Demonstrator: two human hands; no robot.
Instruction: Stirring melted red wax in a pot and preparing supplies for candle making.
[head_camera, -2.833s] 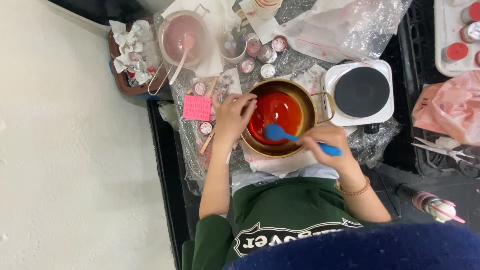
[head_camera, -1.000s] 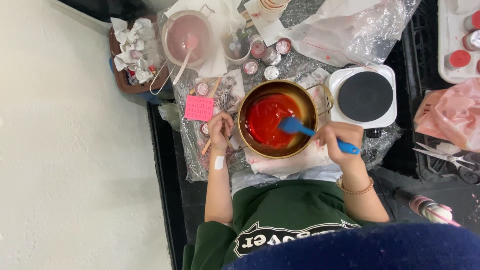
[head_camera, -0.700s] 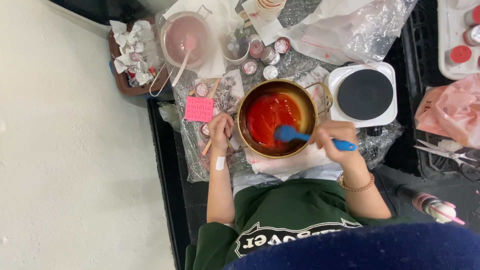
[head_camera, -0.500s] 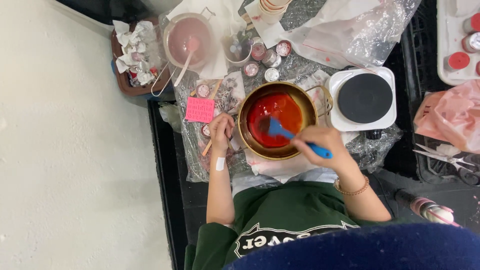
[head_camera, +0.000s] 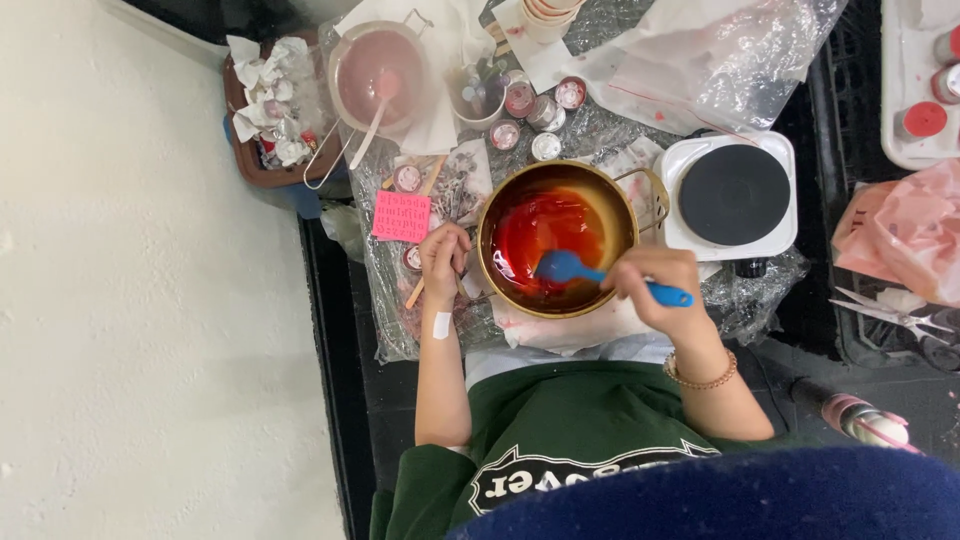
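Gold-coloured pot (head_camera: 632, 205) sits mid-table, holding glossy red liquid (head_camera: 540, 235). Right hand (head_camera: 658, 290) is at the pot's near-right rim, fingers wrapped tight round the handle of a blue spatula (head_camera: 590, 272); spatula head is down in the red liquid, near-centre of the pot. Left hand (head_camera: 443, 262) is just left of the pot, against its outer wall, fingers curled loosely; can't tell whether it grips anything. White plaster on the left wrist, bead bracelet (head_camera: 700, 375) on the right.

Rel. to the pot: white hot plate (head_camera: 730, 195) w/ black round top just right, next to the pot's wire handle. Pink patterned card (head_camera: 401, 216) left, beyond the left hand. Clear jug (head_camera: 378, 78) w/ pale pink contents far-left, w/ a stirrer in it. Small round tins (head_camera: 545, 112) just beyond the far rim. Crumpled clear plastic bag (head_camera: 720, 60) far-right. Scissors (head_camera: 890, 315) well off to the right, on the dark surface.
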